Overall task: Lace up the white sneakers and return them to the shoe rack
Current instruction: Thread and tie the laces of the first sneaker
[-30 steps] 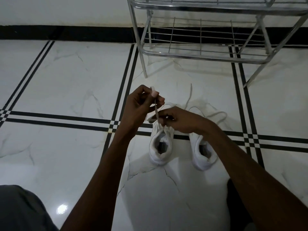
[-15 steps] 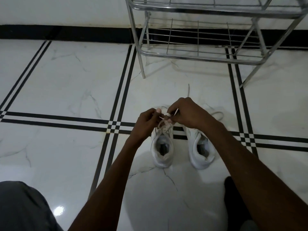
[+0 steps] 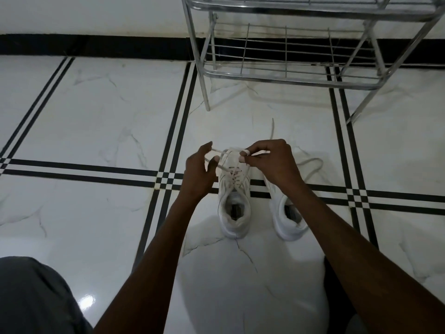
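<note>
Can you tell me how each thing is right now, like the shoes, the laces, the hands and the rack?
Left sneaker: on the floor, partly laced, being worked on.
Its lace: pulled out sideways between both hands.
Right sneaker: on the floor, lace lying loose.
Left hand: pinching one lace end.
Right hand: pinching the other lace end.
Shoe rack: standing, bottom shelf bare.

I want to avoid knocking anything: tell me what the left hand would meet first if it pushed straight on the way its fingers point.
Probably nothing at once: the left hand points away over bare floor, then toward the shoe rack leg, though depth is unclear.
</note>
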Tool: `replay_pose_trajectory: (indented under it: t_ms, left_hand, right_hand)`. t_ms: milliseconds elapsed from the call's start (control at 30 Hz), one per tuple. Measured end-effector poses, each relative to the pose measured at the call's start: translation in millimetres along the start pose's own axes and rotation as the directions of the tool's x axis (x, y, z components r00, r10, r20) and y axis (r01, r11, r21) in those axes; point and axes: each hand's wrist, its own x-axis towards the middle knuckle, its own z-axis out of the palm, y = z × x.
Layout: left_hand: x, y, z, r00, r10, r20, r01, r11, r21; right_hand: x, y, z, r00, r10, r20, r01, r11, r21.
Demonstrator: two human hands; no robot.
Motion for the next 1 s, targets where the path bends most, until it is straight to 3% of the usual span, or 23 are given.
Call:
replay_pose_trajectory:
  t_ms: [67, 167, 267, 300, 367, 433, 467, 567, 633, 733, 800, 867, 1000]
  left_hand:
    - [4.7, -14.8, -7.3, 0.994, 0.065, -0.089, -0.054, 0.991, 0.123]
    - [8.4, -29.3, -15.2, 0.995, 0.02, -0.101, 0.003, 0.974, 0.225]
    - [4.8, -36.5, -19.7, 0.995, 0.011, -0.098, 0.016, 0.961, 0.276]
    - [2.3, -41.0, -22.7, 0.993, -0.01, -0.118, 0.047, 0.949, 0.312]
    - [-7.1, -54.6, -31.5, 0.978, -0.118, -0.174, 0.184, 0.881, 0.436]
    - [-21.7, -70.3, -37.4, 0.944, -0.244, -0.22, 0.326, 0.784, 0.529]
    - [-29.1, -75.3, -37.8, 0.926, -0.303, -0.223, 0.376, 0.757, 0.534]
    - [-35.4, -77.4, -28.4, 0.917, -0.366, -0.159, 0.398, 0.819, 0.413]
    - [-26.9, -68.8, -17.4, 0.97, -0.238, -0.057, 0.242, 0.904, 0.352]
    - [-20.1, -44.1, 1.8, 0.989, -0.045, 0.141, 0.024, 0.989, 0.144]
    - [-21.6, -32.8, 12.6, 0.961, -0.06, 0.269, 0.058, 0.998, 0.015]
    - [-25.0, -31.5, 21.4, 0.953, -0.09, 0.289, 0.108, 0.993, -0.048]
    - [-23.1, -35.2, 22.2, 0.968, -0.13, 0.213, 0.131, 0.991, 0.007]
  right_hand:
    - [-0.6, 3.2, -1.2, 0.997, 0.072, 0.012, -0.073, 0.99, 0.121]
    - [-1.5, 5.8, -0.1, 0.981, 0.179, 0.076, -0.194, 0.921, 0.337]
    - [-1.1, 15.2, -2.1, 0.941, 0.289, 0.175, -0.333, 0.88, 0.338]
    - [0.5, 21.8, -4.4, 0.932, 0.329, 0.153, -0.36, 0.893, 0.271]
    - [1.2, 38.7, -12.6, 0.941, 0.338, -0.009, -0.337, 0.935, -0.112]
    - [-7.7, 49.1, -17.9, 0.958, 0.233, -0.166, -0.285, 0.822, -0.492]
    - [-14.3, 50.0, -17.0, 0.964, 0.185, -0.193, -0.263, 0.784, -0.563]
    - [-20.6, 51.5, -8.6, 0.963, 0.164, -0.214, -0.257, 0.796, -0.548]
    - [-20.8, 45.6, -3.9, 0.962, 0.185, -0.202, -0.263, 0.828, -0.495]
    - [-19.8, 37.1, -2.9, 0.999, 0.004, -0.044, -0.029, 0.81, -0.585]
    - [-16.9, 36.3, -2.4, 0.986, 0.0, 0.167, 0.095, 0.821, -0.563]
    - [-16.6, 36.9, 2.1, 0.939, 0.119, 0.323, 0.07, 0.853, -0.516]
    - [-24.8, 43.2, 14.3, 0.939, 0.123, 0.321, 0.032, 0.899, -0.437]
